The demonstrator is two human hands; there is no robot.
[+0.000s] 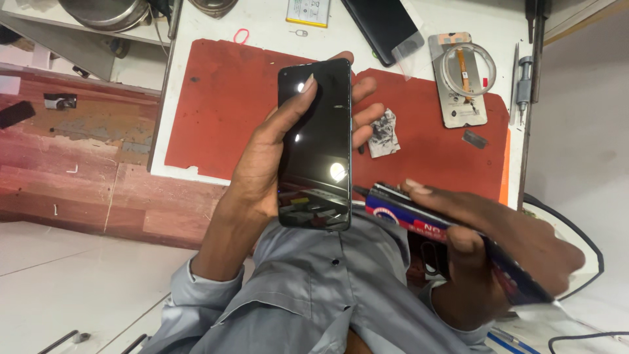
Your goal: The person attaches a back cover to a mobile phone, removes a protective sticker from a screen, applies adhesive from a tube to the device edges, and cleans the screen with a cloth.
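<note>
**Dark phone held up over a red work mat**

At the far left, a worn wooden surface (72, 177) runs beside a white table (262, 19), with a metal bowl (108, 12) at the upper corner. A red mat (216, 111) covers most of the table, and a small pink loop (242, 35) lies just above it.

Over the mat, the person's left hand (275, 157) grasps a black smartphone (314, 144): the thumb lies across the dark glass, the fingers curl round the right edge. The screen is off and reflects ceiling lights. The phone stands upright in the palm, clear of the mat.

Just right of it, a crumpled grey scrap (384, 133) rests on the mat. Above, a yellow-edged battery (308, 12) and a dark flat panel (383, 26) lie on the table. Further right sits a phone back frame (458, 85) with a ring on it, then a metal screwdriver (522, 82) near the table edge.

Lower right, the right hand (504, 255) is closed around a flat package (426, 219) in blue, red and white, held tilted near the grey shirt (314, 295).
</note>
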